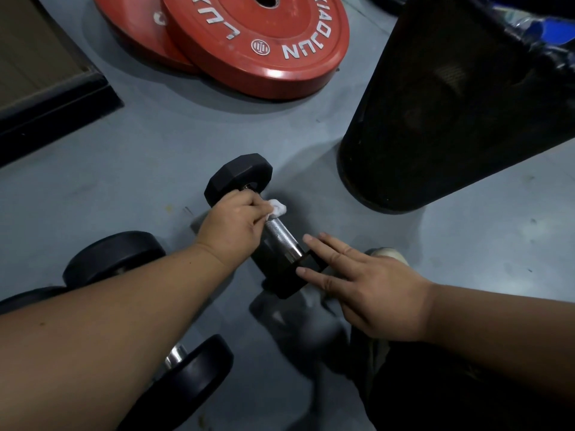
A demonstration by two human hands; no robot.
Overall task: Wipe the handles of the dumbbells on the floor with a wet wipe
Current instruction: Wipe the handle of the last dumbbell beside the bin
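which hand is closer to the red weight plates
Left. The left hand grips the wet wipe on the dumbbell handle, at its end towards the red weight plates. The right hand rests open on the near dumbbell head, farther away.

Grey floor [155, 144], scuffed and faintly stained. On it: a hex-headed dumbbell [281, 272] at centre; two round-headed dumbbells [115, 259] at lower left (partly hidden by a forearm); two red weight plates [258, 48] overlapping at top; a black bin [435, 119] at right; a dark-edged mat [53, 88] at far left.
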